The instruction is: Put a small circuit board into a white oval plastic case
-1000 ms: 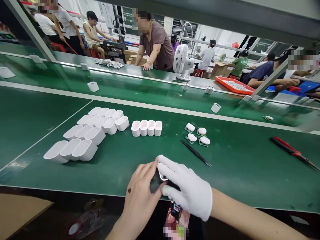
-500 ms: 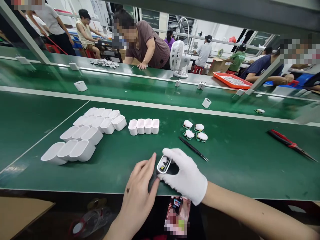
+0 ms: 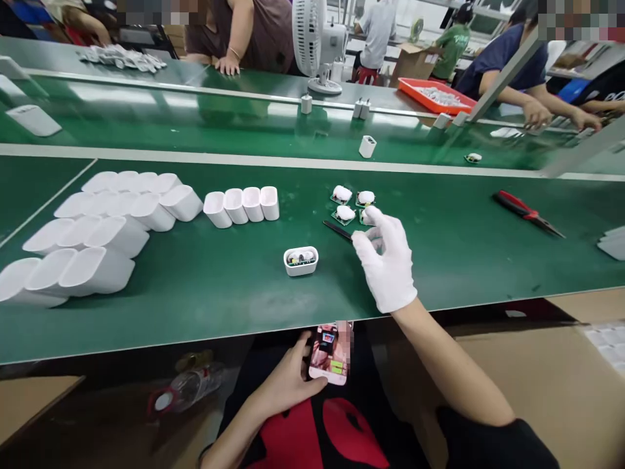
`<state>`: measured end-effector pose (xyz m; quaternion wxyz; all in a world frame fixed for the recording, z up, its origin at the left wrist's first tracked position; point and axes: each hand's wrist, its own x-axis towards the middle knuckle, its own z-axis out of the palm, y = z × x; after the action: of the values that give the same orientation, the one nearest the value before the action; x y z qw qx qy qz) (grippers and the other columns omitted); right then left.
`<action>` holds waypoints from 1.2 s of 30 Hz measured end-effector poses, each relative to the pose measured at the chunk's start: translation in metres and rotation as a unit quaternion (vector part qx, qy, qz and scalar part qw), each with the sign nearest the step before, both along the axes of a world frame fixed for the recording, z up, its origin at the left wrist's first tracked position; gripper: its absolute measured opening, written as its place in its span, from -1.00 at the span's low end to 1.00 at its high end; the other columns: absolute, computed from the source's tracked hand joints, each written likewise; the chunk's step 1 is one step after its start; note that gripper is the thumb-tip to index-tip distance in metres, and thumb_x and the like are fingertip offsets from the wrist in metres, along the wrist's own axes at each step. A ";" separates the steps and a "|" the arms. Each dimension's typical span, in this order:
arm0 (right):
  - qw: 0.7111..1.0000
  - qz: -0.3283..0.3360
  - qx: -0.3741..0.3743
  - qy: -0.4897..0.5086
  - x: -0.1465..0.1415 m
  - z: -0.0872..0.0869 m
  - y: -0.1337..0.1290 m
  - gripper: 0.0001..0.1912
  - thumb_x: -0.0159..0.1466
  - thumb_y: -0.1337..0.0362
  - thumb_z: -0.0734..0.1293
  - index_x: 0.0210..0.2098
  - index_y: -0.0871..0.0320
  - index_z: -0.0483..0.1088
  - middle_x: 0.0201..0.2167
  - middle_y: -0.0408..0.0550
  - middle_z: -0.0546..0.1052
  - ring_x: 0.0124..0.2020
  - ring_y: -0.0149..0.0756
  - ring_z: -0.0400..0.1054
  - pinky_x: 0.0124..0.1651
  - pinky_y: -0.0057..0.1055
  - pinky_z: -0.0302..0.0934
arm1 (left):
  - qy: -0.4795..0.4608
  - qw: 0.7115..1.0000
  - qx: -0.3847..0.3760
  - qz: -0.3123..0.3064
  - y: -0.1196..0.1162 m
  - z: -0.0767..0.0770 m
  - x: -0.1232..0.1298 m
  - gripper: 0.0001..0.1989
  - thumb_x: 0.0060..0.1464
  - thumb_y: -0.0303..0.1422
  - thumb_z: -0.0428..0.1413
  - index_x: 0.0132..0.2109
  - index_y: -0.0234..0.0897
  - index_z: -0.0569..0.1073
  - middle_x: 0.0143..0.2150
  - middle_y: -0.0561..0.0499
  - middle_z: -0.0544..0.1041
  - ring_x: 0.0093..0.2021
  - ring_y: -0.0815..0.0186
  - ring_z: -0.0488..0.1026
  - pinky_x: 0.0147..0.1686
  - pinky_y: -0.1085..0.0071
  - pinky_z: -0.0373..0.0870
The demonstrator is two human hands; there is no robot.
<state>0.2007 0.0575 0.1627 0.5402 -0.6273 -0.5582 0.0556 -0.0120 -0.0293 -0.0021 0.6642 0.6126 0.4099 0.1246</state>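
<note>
Head view: no brand, label or writing can be read anywhere. Right of centre, the right hand (image 3: 388, 264) wears a white knit glove and reaches over the green matte tabletop (image 3: 244, 306); its fingers are loosely curled and partly spread, the fingertips (image 3: 374, 218) at a cluster of small green circuit boards (image 3: 347, 202) topped with white rounded parts. Whether it grips one cannot be told. Thin black tweezers (image 3: 336, 229) lie just left of its thumb. Just left of centre, a small white plastic shell (image 3: 301, 260), rounded and open-topped with coloured parts inside, stands alone, apart from both hands. Above it a row of four empty white shells (image 3: 241, 205) stands side by side, and larger smooth white casings (image 3: 97, 228) lie packed in rows at the left. Red-handled pliers (image 3: 527, 213) lie at the right. At the lower middle, below the tabletop edge, the bare left hand (image 3: 288, 384) is closed around a phone (image 3: 332, 352) with a lit screen
</note>
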 end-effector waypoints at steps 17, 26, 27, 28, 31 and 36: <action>0.948 0.039 -0.231 -0.218 0.036 0.020 0.012 -0.79 0.17 0.10 0.33 -0.28 0.04 0.50 -0.27 -0.04 0.49 -0.31 -0.21 0.38 -0.32 -0.33 0.22 | -0.067 0.986 -0.133 0.070 0.003 -0.017 0.013 -0.02 -0.19 -0.42 0.25 0.32 -0.25 -0.08 -0.12 -0.06 0.49 -0.30 0.30 0.48 -0.33 0.44 0.31; 0.908 0.203 -0.348 0.115 0.015 0.047 0.027 -0.87 0.12 0.28 0.31 -0.53 0.15 0.30 -0.72 -0.24 0.33 -0.69 -0.41 0.25 -0.60 -0.48 0.14 | -0.075 0.984 -0.146 0.069 0.004 -0.018 0.015 -0.09 -0.26 -0.50 0.24 0.26 -0.23 0.04 -0.18 -0.01 0.50 -0.30 0.30 0.49 -0.35 0.44 0.31; 0.895 0.226 -0.322 0.209 0.009 0.050 0.025 -0.86 0.12 0.23 0.33 -0.47 0.16 0.32 -0.68 -0.23 0.36 -0.66 -0.39 0.30 -0.56 -0.45 0.21 | -0.079 0.983 -0.148 0.070 0.005 -0.016 0.015 -0.10 -0.26 -0.50 0.24 0.25 -0.24 0.04 -0.17 -0.02 0.50 -0.28 0.28 0.50 -0.34 0.43 0.32; 0.875 0.244 -0.296 0.294 0.002 0.052 0.022 -0.81 0.09 0.19 0.37 -0.43 0.17 0.31 -0.64 -0.22 0.38 -0.62 -0.37 0.35 -0.51 -0.41 0.27 | -0.082 0.983 -0.151 0.070 0.005 -0.014 0.016 -0.10 -0.26 -0.50 0.24 0.25 -0.25 0.05 -0.17 -0.03 0.51 -0.27 0.25 0.50 -0.32 0.41 0.33; 0.824 0.241 -0.227 0.460 -0.020 0.046 0.010 -0.65 0.00 0.17 0.47 -0.34 0.18 0.31 -0.51 -0.19 0.42 -0.47 -0.33 0.42 -0.32 -0.32 0.37 | -0.088 0.981 -0.159 0.063 0.007 -0.009 0.017 -0.14 -0.25 -0.50 0.25 0.23 -0.25 0.08 -0.15 -0.06 0.52 -0.23 0.20 0.52 -0.28 0.37 0.36; 0.846 0.122 -0.125 0.503 -0.051 0.023 -0.004 -0.66 0.02 0.17 0.49 -0.30 0.18 0.35 -0.48 -0.21 0.41 -0.44 -0.41 0.36 -0.27 -0.40 0.31 | -0.091 0.982 -0.158 0.058 0.006 -0.006 0.017 -0.25 -0.20 -0.50 0.23 0.17 -0.26 0.15 -0.11 -0.08 0.53 -0.13 0.15 0.51 -0.14 0.30 0.39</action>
<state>0.1501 0.0537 0.1852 0.6530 -0.5019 -0.2704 0.4985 0.0046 -0.0230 -0.0081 0.7787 0.4612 0.3971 0.1523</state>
